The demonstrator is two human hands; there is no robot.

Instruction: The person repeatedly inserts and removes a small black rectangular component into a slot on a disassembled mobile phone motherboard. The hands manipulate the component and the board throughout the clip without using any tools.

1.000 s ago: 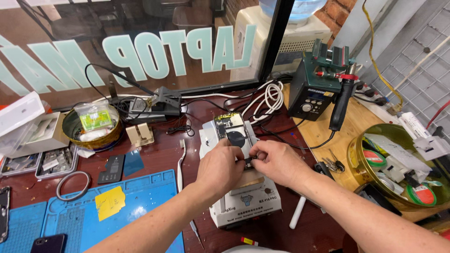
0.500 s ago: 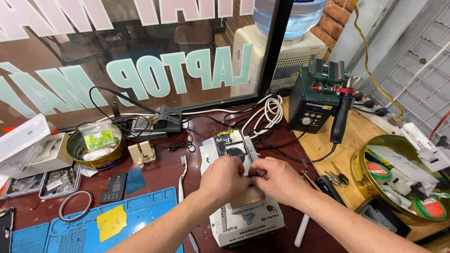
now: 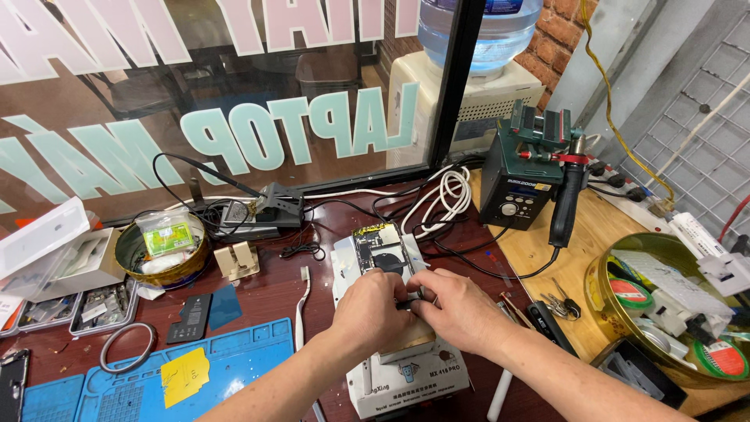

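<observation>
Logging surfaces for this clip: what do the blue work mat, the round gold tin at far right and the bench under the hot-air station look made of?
Blue work mat: probably silicone, matte with moulded compartments. Round gold tin: metal, glossy reflective wall. Bench: light wood, visible grain, unvarnished look.

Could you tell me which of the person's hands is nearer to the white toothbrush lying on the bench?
The left. The left hand rests on the opened phone just right of the white toothbrush; the right hand lies farther right, beyond the left one.
</observation>
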